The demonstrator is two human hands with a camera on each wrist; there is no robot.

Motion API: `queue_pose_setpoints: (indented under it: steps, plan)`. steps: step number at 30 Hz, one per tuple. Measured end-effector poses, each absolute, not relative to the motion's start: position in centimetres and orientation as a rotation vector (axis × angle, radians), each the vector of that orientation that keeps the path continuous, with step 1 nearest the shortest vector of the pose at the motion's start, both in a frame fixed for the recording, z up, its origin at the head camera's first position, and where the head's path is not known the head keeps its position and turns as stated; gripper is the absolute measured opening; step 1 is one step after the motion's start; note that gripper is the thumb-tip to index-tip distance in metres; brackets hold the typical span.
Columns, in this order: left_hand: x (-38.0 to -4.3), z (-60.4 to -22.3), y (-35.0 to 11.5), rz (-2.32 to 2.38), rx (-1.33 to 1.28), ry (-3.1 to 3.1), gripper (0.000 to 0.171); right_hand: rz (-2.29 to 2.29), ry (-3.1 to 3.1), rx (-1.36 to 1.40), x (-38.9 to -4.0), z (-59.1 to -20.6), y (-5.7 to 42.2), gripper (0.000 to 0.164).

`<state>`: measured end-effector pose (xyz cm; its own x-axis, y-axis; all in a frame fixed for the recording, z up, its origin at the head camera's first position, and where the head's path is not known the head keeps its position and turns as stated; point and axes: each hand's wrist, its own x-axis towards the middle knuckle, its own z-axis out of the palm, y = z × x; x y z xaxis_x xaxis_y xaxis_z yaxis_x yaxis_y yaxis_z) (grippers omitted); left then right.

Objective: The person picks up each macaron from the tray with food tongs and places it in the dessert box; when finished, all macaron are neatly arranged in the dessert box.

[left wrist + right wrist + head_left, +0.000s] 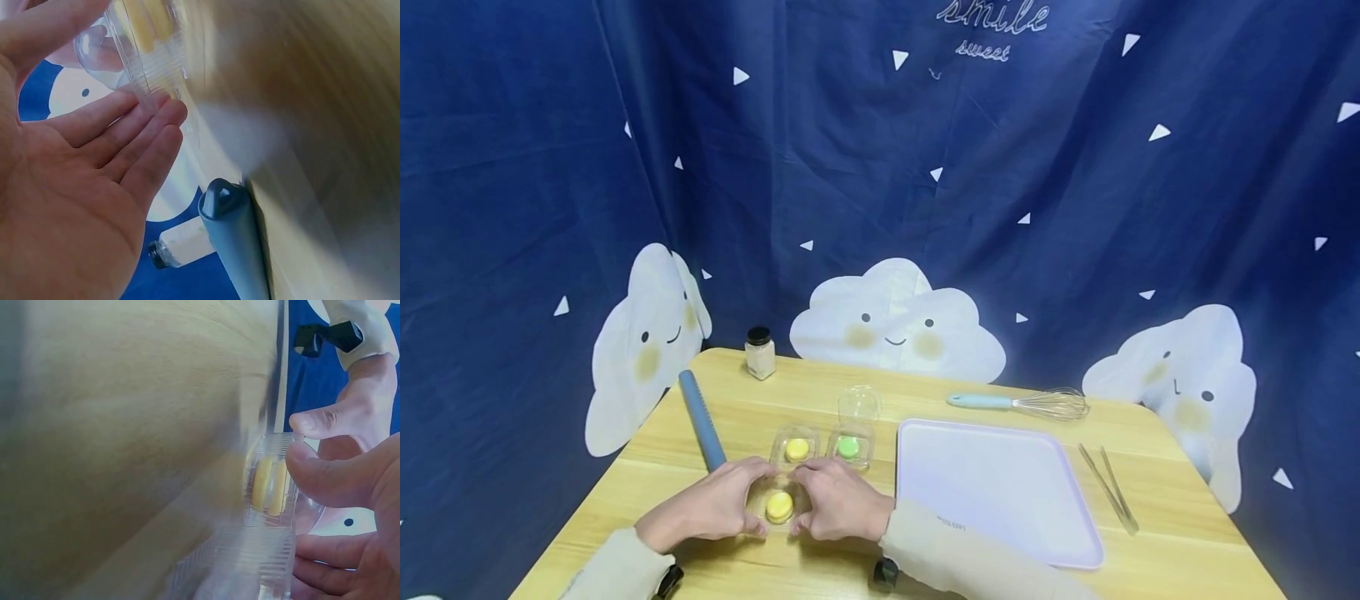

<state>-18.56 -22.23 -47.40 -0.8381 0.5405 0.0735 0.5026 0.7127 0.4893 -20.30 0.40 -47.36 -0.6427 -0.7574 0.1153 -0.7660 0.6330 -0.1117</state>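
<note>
Close to the table's front, a small clear plastic box (758, 503) holds a yellow macaron (779, 507). My left hand (718, 506) curves round its left side, thumb at the near corner, and the fingertips (164, 105) touch its rim. From the other side my right hand (842, 502) holds it, thumb (325, 475) on the lid's edge and fingers toward the far corner. Just behind sit a second clear box with a yellow macaron (797, 450) and a third with a green macaron (847, 447); the third's clear lid (859, 403) stands raised.
A blue rolling pin (702, 421) lies left of my hands. A jar with a black cap (760, 354) stands at the back left. To the right are a pale tray (992, 492), a whisk (1018, 403) and metal tongs (1112, 492). A dark blue curtain (880, 167) hangs behind the table.
</note>
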Motion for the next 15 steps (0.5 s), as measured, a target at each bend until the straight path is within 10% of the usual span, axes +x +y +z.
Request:
queue_pose_setpoints:
  steps: [15]
  plan:
    - [-18.2,-46.3,-21.9,0.763,0.914,2.853,0.082,0.379,-2.830,1.250,-20.0,-47.1,1.2,0.071]
